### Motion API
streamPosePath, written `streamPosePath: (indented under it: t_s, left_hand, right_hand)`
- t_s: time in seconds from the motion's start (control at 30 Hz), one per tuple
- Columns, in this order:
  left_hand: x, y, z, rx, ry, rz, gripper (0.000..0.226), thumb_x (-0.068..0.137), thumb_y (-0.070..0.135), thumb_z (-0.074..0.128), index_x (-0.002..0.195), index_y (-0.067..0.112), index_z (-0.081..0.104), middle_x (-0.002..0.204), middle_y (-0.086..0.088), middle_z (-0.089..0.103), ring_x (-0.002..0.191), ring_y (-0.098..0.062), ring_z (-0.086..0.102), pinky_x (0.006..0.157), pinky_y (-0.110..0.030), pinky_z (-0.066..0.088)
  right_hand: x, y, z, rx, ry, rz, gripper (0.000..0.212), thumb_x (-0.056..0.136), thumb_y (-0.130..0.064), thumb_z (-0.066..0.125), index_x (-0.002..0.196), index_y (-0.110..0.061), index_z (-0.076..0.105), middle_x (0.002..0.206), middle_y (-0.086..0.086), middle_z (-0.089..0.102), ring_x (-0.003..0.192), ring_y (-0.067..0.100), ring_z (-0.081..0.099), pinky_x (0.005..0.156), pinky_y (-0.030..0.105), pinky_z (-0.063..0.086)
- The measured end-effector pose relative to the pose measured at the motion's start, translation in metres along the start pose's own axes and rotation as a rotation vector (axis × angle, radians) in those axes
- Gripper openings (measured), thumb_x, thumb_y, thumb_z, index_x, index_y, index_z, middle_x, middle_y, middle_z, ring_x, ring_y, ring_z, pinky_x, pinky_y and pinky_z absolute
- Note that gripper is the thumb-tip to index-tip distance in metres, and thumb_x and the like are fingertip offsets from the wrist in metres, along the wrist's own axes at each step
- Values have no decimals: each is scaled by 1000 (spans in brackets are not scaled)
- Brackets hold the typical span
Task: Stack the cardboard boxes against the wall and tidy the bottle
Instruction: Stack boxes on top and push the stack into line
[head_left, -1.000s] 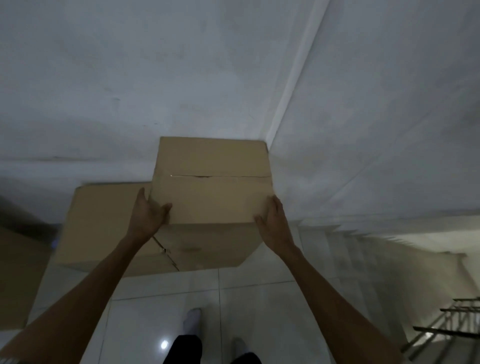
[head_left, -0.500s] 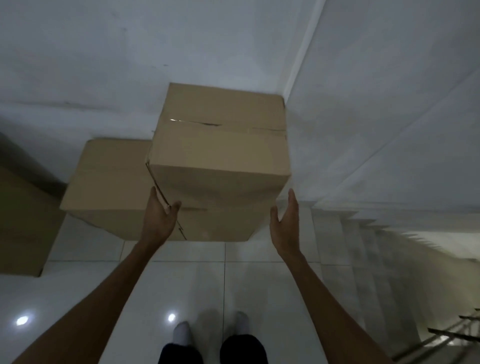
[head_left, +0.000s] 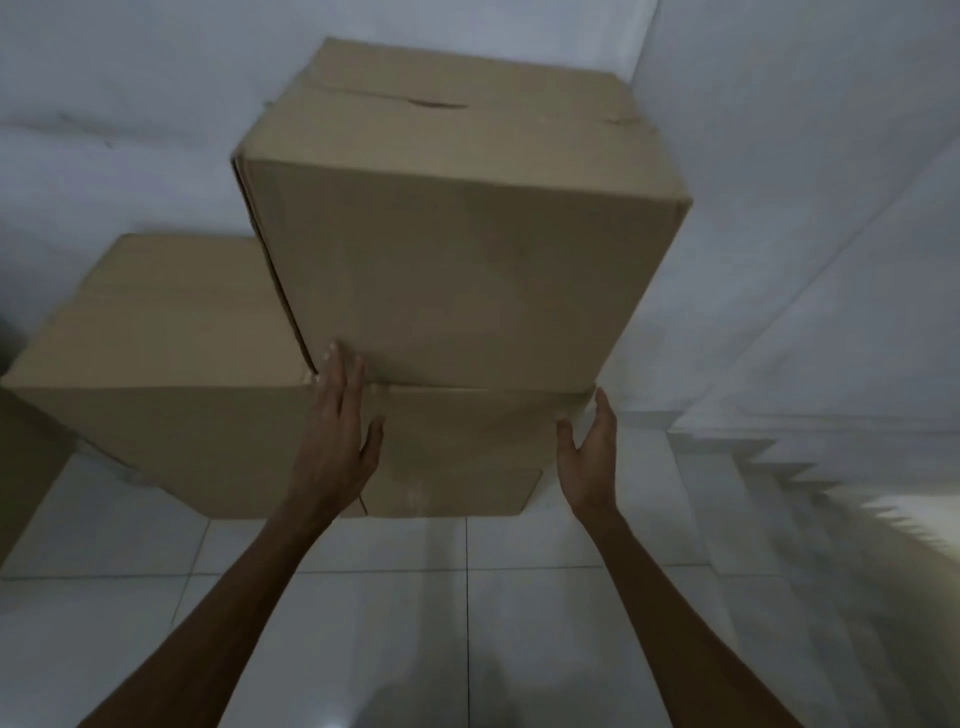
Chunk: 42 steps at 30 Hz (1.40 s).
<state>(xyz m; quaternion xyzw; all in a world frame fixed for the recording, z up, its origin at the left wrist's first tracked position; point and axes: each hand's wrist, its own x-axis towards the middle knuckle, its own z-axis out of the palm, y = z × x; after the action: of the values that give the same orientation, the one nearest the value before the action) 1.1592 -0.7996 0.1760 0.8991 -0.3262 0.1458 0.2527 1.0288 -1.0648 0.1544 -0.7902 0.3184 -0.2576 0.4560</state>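
Observation:
A brown cardboard box (head_left: 462, 244) sits on top of a lower cardboard box (head_left: 457, 457) in the corner where two white walls meet. Another cardboard box (head_left: 156, 364) stands on the floor to the left, against the wall. My left hand (head_left: 335, 436) lies flat with straight fingers on the front of the stack, its fingertips at the top box's lower left corner. My right hand (head_left: 589, 457) is open near the lower right corner of the top box, fingertips close to it. No bottle is in view.
White tiled floor (head_left: 519, 623) stretches in front of the boxes. A staircase (head_left: 779, 467) descends on the right. A brown cardboard surface (head_left: 26, 467) shows at the left edge. The white walls (head_left: 805, 208) close in behind and to the right.
The view has moved closer to the stack. The top box now rests on the lower box. My left hand has flattened against the front, and my right hand stays open beside the corner.

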Motion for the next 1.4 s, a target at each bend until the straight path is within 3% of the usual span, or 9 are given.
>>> streamPosePath:
  t_s: [0.13,0.23,0.33,0.47,0.57,0.83,1.03,1.27,1.4]
  left_hand:
    - [-8,-15,52,77,39,115,72,95,25,48,153,-5,15,161,-28,1,151,-37,-1,123,-46,5]
    - [-10,-26,85,130,130,160,73,96,26,48,153,-5,14,160,-29,-1,151,-38,-4,123,-44,-1]
    - [-6,-34,106,203,242,167,73,98,27,47,153,-4,12,160,-28,-2,151,-38,-4,123,-47,0]
    - [1,-46,120,246,364,215,71,99,28,43,155,-1,10,162,-24,0,151,-36,-3,122,-49,2]
    - [5,-54,125,268,415,256,72,99,32,41,156,2,9,163,-22,1,152,-34,-3,122,-52,6]
    - [13,-63,129,323,471,286,72,98,37,38,156,5,10,164,-19,1,152,-33,-5,122,-50,4]
    - [13,-69,128,351,453,309,72,98,39,36,156,5,9,164,-17,-2,152,-33,-4,122,-52,7]
    - [19,-76,131,418,468,312,73,99,40,33,156,6,4,163,-18,-5,151,-34,-5,122,-52,7]
    - [20,-78,134,421,485,321,74,98,38,34,156,6,0,163,-18,-8,151,-35,-5,121,-53,7]
  right_hand:
    - [5,47,25,81,61,-67,73,97,-42,50,154,-18,13,160,-3,19,140,0,18,113,21,19]
    - [15,75,41,136,89,-157,72,96,-44,53,154,-20,16,158,-3,25,142,4,24,112,21,23]
    - [26,97,56,203,108,-214,73,94,-47,55,153,-24,17,157,-7,26,143,6,26,112,23,26]
    - [34,116,72,251,120,-240,79,92,-50,57,153,-28,13,156,-11,24,132,-6,25,107,17,25]
    - [38,124,80,269,163,-284,81,90,-52,58,153,-28,14,157,-9,26,134,-3,27,108,20,27]
    - [38,126,87,275,208,-309,81,90,-48,60,153,-23,16,156,-5,27,130,-4,26,106,19,26]
    - [36,126,87,245,202,-291,85,89,-51,60,154,-21,13,158,-3,25,143,13,26,108,21,25]
    - [33,124,93,220,236,-294,85,89,-50,60,154,-18,15,156,-1,28,142,15,29,111,24,27]
    - [32,123,91,138,235,-319,84,90,-51,58,153,-15,16,154,5,29,139,20,33,105,24,29]
